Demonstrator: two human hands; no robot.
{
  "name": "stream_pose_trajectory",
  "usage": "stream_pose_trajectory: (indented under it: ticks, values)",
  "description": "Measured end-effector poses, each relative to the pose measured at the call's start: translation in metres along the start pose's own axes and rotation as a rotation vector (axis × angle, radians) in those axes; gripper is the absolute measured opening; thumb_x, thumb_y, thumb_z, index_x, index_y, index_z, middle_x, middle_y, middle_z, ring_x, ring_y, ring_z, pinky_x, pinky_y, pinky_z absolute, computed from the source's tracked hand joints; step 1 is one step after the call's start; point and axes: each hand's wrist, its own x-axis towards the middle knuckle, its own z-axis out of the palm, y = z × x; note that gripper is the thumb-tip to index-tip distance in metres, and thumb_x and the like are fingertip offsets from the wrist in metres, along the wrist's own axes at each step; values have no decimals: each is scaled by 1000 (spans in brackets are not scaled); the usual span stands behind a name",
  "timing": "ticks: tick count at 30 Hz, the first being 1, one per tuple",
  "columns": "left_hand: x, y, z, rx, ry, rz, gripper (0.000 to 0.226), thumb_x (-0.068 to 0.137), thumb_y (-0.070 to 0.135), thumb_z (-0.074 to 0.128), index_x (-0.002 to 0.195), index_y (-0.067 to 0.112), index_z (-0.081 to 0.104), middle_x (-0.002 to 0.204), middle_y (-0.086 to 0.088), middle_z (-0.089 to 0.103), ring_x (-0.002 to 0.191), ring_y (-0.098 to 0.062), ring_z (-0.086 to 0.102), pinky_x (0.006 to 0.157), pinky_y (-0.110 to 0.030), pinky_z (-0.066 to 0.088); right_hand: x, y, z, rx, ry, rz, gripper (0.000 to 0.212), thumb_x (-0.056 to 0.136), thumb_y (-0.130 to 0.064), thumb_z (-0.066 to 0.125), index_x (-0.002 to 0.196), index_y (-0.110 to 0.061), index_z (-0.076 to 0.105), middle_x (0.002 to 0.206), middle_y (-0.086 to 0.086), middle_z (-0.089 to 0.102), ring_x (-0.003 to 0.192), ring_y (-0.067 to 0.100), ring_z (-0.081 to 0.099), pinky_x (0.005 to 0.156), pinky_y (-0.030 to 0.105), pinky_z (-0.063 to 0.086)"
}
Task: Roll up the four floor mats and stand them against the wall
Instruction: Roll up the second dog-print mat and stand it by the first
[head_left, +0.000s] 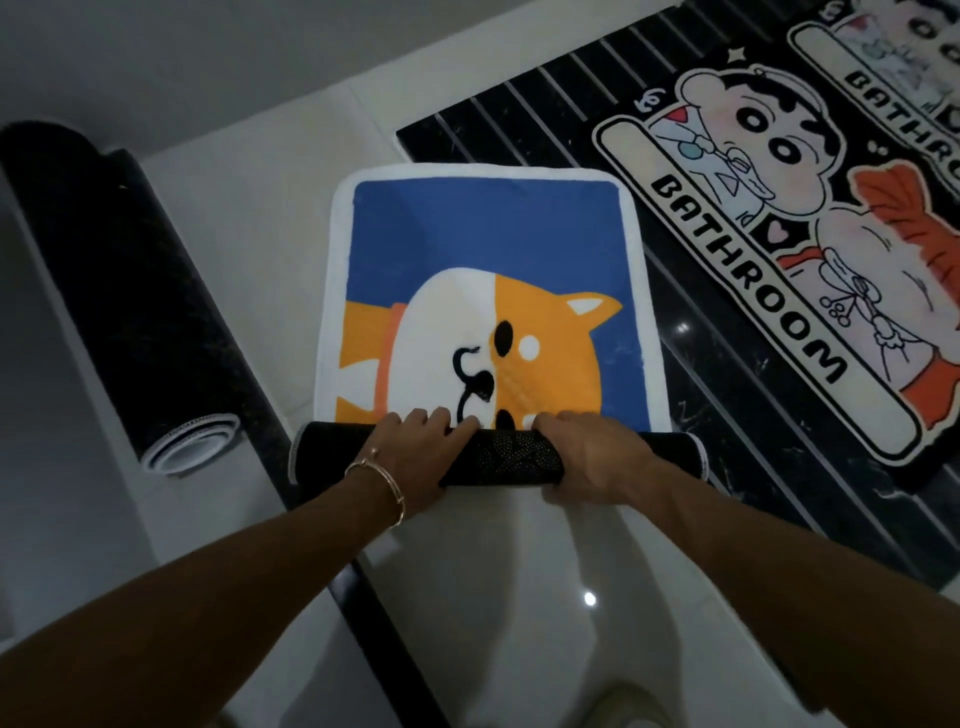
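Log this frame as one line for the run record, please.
stage: rolling dog mat | left hand, right hand: both on roll | rolled black mat: lying down | BATHROOM mat: flat

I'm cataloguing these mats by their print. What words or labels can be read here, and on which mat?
"BATHROOM": on the black cartoon mat, along its cream banner.
"BATHR…": on the second cartoon mat, cut off by the frame edge.
Dog mat and rolled black mat: no text visible.
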Motion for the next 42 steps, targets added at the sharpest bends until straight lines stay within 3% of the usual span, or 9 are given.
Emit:
stream_pose_trajectory:
  ticks: [2, 8, 14, 17, 20, 24, 27, 34, 42]
  values:
    - [1, -2, 1, -44, -34, -21, 62, 80, 37, 63, 135, 23, 37, 111, -4, 56, 94, -25, 59, 69, -33, 43, 5, -1, -4, 41, -69, -7, 57, 75, -34, 73, 123, -19, 47, 112, 2, 59, 101, 23, 57, 84, 35, 49]
    - [14, -2, -11, -97, -172, -21, 59, 84, 37, 59, 133, 25, 29, 117, -3, 52, 105, -24, 56, 70, -31, 39, -19, -11, 18, -195, 274, -39, 47, 86, -20, 54, 131, -19, 38, 119, 6, 50, 107, 28, 47, 87, 39, 33]
    - [15, 4, 3, -51, 66, 70, 86, 40, 47, 86, 114, 21, 50, 78, -3, 62, 59, -22, 60, 47, -29, 49, 3, 8, -9, -22, -63, -15, 59, 73, -36, 75, 121, -19, 46, 115, 5, 59, 104, 26, 57, 82, 35, 46]
    - [28, 3, -17, -137, -210, 52, 62, 75, 39, 68, 126, 23, 36, 104, -4, 59, 92, -25, 62, 66, -31, 45, -5, 8, -3, -71, 61, -28, 60, 74, -35, 72, 125, -20, 45, 115, 4, 55, 103, 25, 54, 84, 37, 43]
    - [40, 5, -34, -244, -354, 50, 57, 78, 37, 66, 125, 21, 38, 109, -4, 62, 98, -25, 62, 77, -34, 48, -19, 5, 12, -265, 330, -96, 55, 73, -24, 67, 124, -18, 49, 105, 6, 56, 93, 29, 55, 79, 40, 40]
    - [28, 11, -24, -147, -185, 39, 73, 78, 38, 65, 139, 24, 28, 118, -5, 54, 104, -26, 58, 73, -34, 44, -13, 3, 0, -169, 193, -17, 51, 79, -29, 65, 124, -20, 43, 113, 5, 52, 103, 29, 51, 82, 38, 36]
    - [20, 12, -12, -63, -19, 14, 86, 55, 41, 80, 128, 20, 38, 93, -7, 62, 74, -27, 62, 56, -34, 49, -2, 4, -13, -104, 81, -29, 60, 72, -39, 72, 122, -21, 43, 112, 5, 54, 102, 28, 53, 80, 37, 38]
    - [23, 16, -16, -110, -122, -35, 74, 78, 37, 64, 139, 24, 23, 118, -7, 53, 103, -29, 57, 77, -37, 46, -12, 5, 28, -300, 440, -51, 70, 43, -23, 81, 106, -19, 52, 77, 3, 57, 66, 26, 55, 59, 36, 45]
    - [26, 9, -17, -234, -266, -67, 85, 73, 60, 64, 141, 30, 23, 119, -5, 56, 108, -26, 58, 87, -35, 45, -5, 2, 17, -274, 286, -143, 50, 63, -16, 73, 109, -18, 54, 89, 5, 58, 78, 27, 57, 69, 41, 45]
